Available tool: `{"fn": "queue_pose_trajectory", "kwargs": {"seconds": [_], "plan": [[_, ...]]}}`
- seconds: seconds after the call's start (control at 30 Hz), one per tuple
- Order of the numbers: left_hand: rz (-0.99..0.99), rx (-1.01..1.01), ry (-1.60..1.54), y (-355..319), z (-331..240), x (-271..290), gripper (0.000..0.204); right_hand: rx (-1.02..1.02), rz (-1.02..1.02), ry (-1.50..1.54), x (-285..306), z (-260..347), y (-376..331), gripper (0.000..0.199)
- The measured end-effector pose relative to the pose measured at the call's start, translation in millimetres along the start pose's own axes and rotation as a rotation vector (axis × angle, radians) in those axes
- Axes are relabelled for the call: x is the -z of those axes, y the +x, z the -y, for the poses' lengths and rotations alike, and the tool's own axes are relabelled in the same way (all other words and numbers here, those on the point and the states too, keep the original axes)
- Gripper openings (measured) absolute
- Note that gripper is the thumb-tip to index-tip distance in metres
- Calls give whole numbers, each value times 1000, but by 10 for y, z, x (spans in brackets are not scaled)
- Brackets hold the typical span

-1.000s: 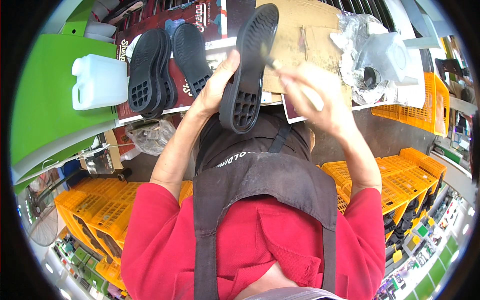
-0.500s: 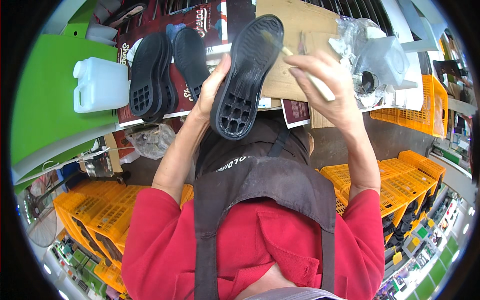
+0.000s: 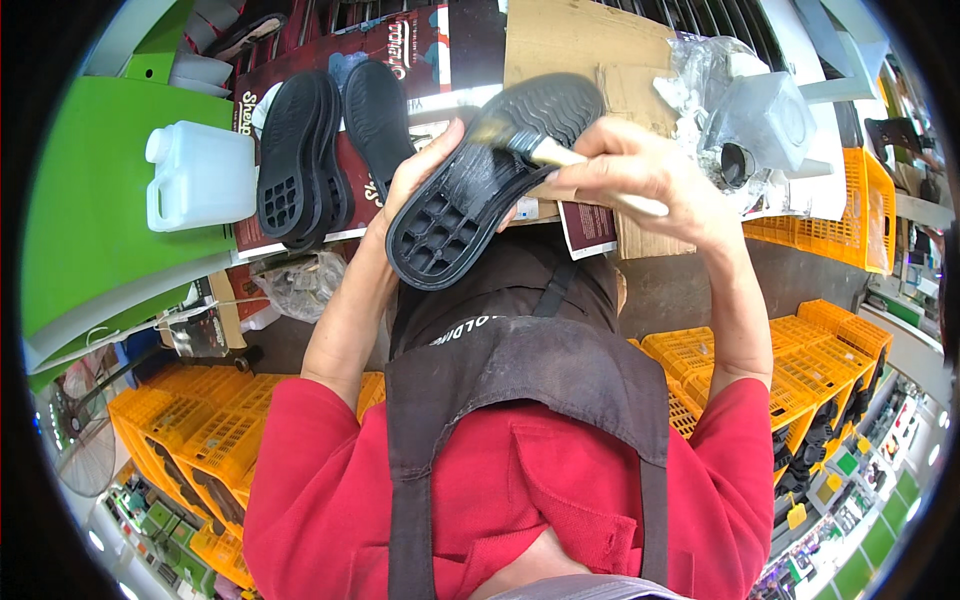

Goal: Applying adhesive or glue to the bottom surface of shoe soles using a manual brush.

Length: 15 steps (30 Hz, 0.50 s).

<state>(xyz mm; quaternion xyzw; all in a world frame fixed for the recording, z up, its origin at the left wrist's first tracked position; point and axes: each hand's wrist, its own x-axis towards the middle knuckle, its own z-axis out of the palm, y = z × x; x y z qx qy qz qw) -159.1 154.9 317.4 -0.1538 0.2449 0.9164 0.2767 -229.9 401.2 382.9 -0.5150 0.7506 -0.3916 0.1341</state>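
Observation:
A black shoe sole (image 3: 462,190) is tilted toward the right, its waffle-like heel nearest me and its ribbed toe away. My left hand (image 3: 415,178) grips its left edge, with fingers underneath it. In my right hand (image 3: 650,175) is a paintbrush (image 3: 556,152) with a pale handle; its blurred bristles touch the middle of the sole, where the surface looks wet and shiny. On the left, a stack of black soles (image 3: 300,155) lies on the table, and another single sole (image 3: 378,115) lies beside it, partly behind my left hand.
A white plastic jug (image 3: 203,176) stands on the left by a green panel (image 3: 95,180). Cardboard (image 3: 640,90) covers the table. To the right are a clear container (image 3: 765,120), a small dark-rimmed cup (image 3: 736,163) and crumpled plastic. Orange crates (image 3: 780,360) stand on both sides.
The sole has tilted clockwise, with its heel swinging left and toe dropping nearer. The brush has moved from the toe area down to the sole's middle.

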Motion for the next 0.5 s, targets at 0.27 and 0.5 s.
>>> {"fn": "queue_pose_trajectory", "kwargs": {"seconds": [0.27, 0.5], "plan": [[89, -1, -8, 15, 16, 12, 54, -172, -150, -268, 31, -294, -110, 23], [79, -36, 456, 65, 103, 195, 54, -480, -415, -173, -201, -320, -91, 28]]}}
